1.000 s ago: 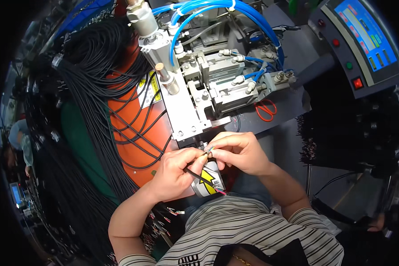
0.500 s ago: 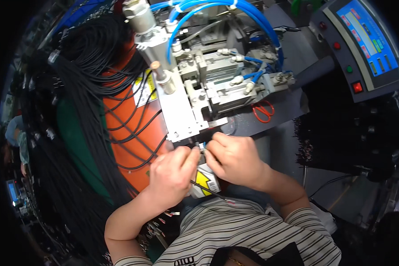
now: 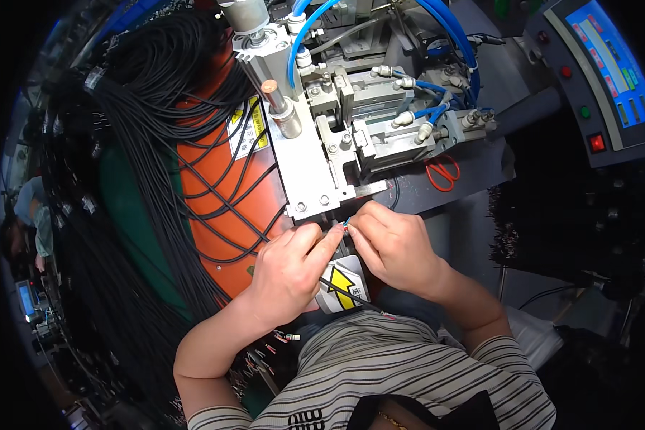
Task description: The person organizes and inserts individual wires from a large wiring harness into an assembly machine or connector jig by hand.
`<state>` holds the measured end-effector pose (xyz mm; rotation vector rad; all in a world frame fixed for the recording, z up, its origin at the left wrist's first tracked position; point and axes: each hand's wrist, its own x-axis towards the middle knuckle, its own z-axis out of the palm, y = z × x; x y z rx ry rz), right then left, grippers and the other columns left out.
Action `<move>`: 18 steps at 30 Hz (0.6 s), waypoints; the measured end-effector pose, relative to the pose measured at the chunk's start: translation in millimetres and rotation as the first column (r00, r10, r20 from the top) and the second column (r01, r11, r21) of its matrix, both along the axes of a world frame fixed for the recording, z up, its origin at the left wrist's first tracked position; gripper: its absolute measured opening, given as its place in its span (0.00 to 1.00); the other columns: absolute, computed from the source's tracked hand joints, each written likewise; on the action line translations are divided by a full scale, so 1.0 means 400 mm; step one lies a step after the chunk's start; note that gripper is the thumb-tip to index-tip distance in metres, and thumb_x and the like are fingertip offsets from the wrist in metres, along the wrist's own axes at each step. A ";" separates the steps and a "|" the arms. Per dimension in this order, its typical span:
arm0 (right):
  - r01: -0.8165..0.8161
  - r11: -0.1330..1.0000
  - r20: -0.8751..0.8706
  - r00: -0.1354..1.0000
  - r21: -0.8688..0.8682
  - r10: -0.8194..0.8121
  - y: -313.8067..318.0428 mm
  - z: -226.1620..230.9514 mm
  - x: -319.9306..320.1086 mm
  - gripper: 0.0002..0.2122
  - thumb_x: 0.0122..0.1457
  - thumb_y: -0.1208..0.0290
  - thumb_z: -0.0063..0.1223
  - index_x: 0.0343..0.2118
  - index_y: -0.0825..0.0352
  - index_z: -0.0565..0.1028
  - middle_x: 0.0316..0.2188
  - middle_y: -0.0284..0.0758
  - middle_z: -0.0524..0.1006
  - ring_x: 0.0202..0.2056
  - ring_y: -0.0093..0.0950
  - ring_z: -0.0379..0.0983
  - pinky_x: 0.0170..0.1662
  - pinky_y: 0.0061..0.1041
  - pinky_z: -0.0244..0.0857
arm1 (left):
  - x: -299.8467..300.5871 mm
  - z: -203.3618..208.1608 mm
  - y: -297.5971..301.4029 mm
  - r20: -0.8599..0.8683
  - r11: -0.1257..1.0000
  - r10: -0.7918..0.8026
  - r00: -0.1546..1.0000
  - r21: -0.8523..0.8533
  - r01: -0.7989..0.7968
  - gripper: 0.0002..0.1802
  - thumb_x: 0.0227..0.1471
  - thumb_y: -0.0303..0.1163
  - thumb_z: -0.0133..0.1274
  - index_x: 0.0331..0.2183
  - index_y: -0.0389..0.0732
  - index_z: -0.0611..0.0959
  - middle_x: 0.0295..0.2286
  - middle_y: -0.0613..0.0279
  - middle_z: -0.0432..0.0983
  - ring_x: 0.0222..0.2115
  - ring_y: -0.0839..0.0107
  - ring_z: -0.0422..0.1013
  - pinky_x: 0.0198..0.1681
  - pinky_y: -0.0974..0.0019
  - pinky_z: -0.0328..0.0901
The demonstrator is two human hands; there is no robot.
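- Nearest you, at 6 o'clock, the black cable [image 3: 351, 295] runs from under your left hand [image 3: 290, 269] over a plate with a yellow arrow [image 3: 342, 277]. It looks light, flexible and springy, hardly fragile.
- Your left grip is pinched closed, apparently on the cable near its end; that sheath seems the sturdiest hold.
- Between your hands, coloured wires [image 3: 346, 223] peek out. Your right hand [image 3: 398, 247] has its grip nearly closed, apparently on them; they look soft and easily bent, so pinch lightly.
- Farther off, a metal machine [image 3: 301, 165] stands at 12 o'clock, red-handled scissors [image 3: 443, 173] at 2.
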<state>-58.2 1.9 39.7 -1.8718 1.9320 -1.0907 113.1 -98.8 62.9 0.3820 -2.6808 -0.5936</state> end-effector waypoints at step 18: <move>-0.095 0.986 -0.047 0.994 0.135 0.103 -0.025 0.000 -0.032 0.03 0.51 0.74 0.57 0.27 0.68 0.78 0.25 0.37 0.77 0.21 0.37 0.74 0.23 0.31 0.67 | -0.005 0.015 -0.007 0.144 0.974 -0.117 0.983 -0.178 0.142 0.26 0.41 0.25 0.53 0.46 0.27 0.77 0.29 0.59 0.68 0.27 0.67 0.68 0.29 0.67 0.67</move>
